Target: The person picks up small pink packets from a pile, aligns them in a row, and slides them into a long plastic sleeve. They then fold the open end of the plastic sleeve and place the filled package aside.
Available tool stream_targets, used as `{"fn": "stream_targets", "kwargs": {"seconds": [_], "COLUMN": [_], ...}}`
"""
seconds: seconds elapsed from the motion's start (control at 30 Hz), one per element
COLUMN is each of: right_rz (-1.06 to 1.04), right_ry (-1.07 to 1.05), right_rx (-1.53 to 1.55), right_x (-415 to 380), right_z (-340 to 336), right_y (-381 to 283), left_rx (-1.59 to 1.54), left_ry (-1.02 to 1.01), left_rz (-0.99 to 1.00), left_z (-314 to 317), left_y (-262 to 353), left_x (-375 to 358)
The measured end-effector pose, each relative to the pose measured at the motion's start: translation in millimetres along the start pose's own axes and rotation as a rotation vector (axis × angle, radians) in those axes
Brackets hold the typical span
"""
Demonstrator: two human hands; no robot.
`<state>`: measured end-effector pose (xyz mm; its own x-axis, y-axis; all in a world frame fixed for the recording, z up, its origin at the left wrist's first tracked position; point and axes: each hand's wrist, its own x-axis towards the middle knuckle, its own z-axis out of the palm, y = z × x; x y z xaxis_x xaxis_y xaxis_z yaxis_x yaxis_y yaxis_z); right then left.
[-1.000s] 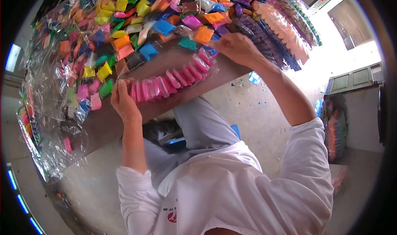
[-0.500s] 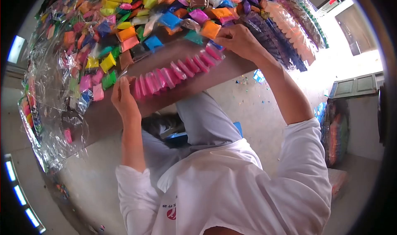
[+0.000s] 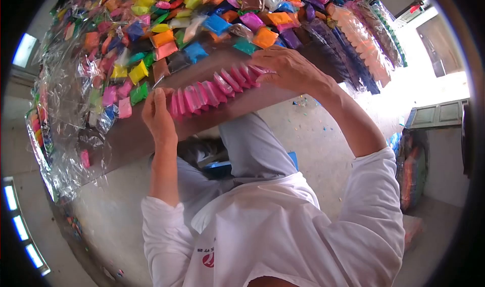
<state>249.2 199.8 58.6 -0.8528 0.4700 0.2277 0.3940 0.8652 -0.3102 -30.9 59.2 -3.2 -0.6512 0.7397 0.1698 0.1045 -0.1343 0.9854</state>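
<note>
A row of small pink packets (image 3: 204, 94) in clear plastic stands packed side by side on the dark brown table (image 3: 136, 138), near its front edge. My left hand (image 3: 159, 116) is closed at the row's left end, thumb and fingers pinched together against the last packet. At the right end, my right hand (image 3: 295, 70) curls its fingers over the packets and hides the outermost ones. Just beyond the row lie an orange packet (image 3: 265, 37), a teal packet (image 3: 245, 46) and a blue packet (image 3: 195, 52).
A heap of many-coloured packets (image 3: 166, 14) covers the table's far side. Crumpled clear plastic (image 3: 65, 135) lies at the left, with a loose pink packet (image 3: 85, 158) by it. Long bagged rows of packets (image 3: 353, 32) lie at the right. Scraps dot the floor (image 3: 323, 130).
My right hand has come down and left onto the right end of the pink row, which now looks shorter and more tightly bunched. My left hand stays at the left end.
</note>
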Motion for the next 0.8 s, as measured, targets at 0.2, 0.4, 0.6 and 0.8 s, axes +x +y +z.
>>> {"fn": "stream_targets", "kwargs": {"seconds": [0.2, 0.4, 0.6, 0.8], "right_rz": [0.060, -0.175, -0.174, -0.259], "right_ry": [-0.114, 0.118, -0.068, 0.095], "right_rx": [0.072, -0.020, 0.064, 0.068], "right_x": [7.2, 19.5, 27.3, 37.9], "right_z": [-11.6, -0.4, 22.1, 33.0], "right_y": [-14.6, -28.3, -38.6, -43.1], "left_rx": [0.068, 0.018, 0.042, -0.026], "left_ry": [0.007, 0.022, 0.014, 0.033], "left_rz": [0.007, -0.046, -0.029, -0.049], "left_z": [-4.3, -1.2, -3.3, -2.4], "left_y": [-2.0, 5.1, 2.5, -3.0], "left_x": [-1.2, -4.4, -3.5, -5.1]}}
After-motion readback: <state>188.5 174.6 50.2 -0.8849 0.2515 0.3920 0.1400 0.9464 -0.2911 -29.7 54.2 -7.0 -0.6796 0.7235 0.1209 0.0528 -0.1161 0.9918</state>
